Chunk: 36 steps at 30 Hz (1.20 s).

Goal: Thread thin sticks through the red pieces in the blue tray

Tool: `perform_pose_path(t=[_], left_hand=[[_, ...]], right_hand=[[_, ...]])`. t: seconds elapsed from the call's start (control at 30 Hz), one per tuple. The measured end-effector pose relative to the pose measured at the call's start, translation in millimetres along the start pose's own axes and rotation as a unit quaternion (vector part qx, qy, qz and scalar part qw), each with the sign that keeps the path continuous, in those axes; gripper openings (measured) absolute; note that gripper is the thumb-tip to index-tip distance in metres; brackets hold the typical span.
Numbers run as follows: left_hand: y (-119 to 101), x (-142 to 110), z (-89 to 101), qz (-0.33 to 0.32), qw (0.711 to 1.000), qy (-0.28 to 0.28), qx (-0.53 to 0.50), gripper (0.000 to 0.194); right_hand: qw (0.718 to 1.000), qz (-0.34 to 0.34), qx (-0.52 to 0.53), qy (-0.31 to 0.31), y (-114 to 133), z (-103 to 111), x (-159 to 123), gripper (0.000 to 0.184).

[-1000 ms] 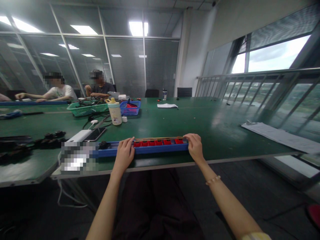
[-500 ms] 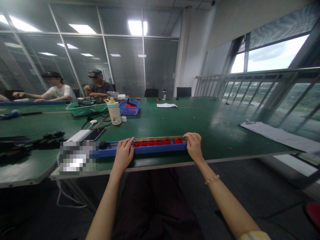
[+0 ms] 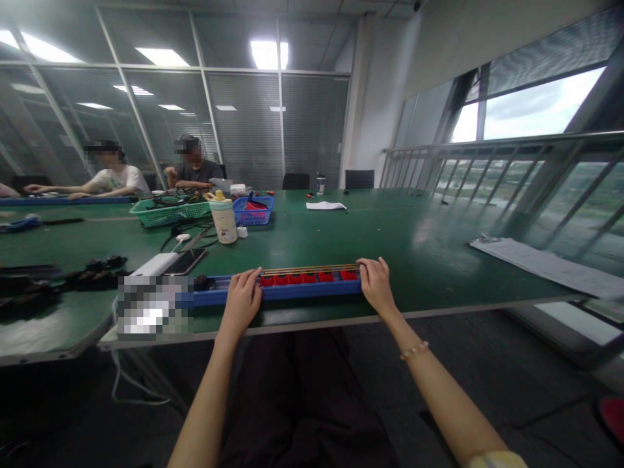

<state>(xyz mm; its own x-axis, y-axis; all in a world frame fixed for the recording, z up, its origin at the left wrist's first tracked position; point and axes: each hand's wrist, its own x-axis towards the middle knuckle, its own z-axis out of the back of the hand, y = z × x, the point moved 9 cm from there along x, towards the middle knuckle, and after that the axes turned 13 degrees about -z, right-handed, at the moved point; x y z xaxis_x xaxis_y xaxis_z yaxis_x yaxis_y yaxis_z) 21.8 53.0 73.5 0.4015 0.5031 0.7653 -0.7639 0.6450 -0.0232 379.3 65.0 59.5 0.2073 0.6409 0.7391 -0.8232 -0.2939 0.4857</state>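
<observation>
Here, green table (image 3: 312, 240) under blue tray (image 3: 302, 292), glass partition (image 3: 244, 123) behind

A yellow-lidded bottle (image 3: 225, 224) stands near a green basket (image 3: 168, 217) and a blue basket (image 3: 255, 218), clipped papers (image 3: 541, 263) lying well apart.

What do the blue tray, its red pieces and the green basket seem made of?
Blue tray: probably matte plastic, evenly coloured, without metallic glare. Red pieces: perhaps plastic, uniformly coloured; finish unclear. Green basket: likely moulded plastic, satin-looking, with openwork sides.
</observation>
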Motion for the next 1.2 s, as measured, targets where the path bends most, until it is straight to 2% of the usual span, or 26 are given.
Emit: perform_pose_path(t=[0.3, 0.77, 1.07, 1.2], left_hand=[[-0.4, 0.8, 0.0, 0.002, 1.0, 0.002, 0.0, 0.043], [-4.4, 1.7, 2.5, 0.001, 1.0, 0.001, -0.012, 0.044], [-6.2, 2.4, 3.2, -0.003, 1.0, 0.006, -0.013, 0.046], [-6.8, 2.4, 2.1, -0.009, 1.0, 0.015, -0.016, 0.047]], right_hand=[[1.0, -0.005, -0.005, -0.01, -4.5, 0.6, -0.3, 0.034], [0.993, -0.085, 0.002, -0.084, -35.0, 11.5, 1.7, 0.04], [0.987, -0.141, 0.001, -0.082, -45.3, 12.3, 0.9, 0.046], [0.98, -0.186, 0.0, -0.069, -53.5, 10.7, 0.2, 0.049]])
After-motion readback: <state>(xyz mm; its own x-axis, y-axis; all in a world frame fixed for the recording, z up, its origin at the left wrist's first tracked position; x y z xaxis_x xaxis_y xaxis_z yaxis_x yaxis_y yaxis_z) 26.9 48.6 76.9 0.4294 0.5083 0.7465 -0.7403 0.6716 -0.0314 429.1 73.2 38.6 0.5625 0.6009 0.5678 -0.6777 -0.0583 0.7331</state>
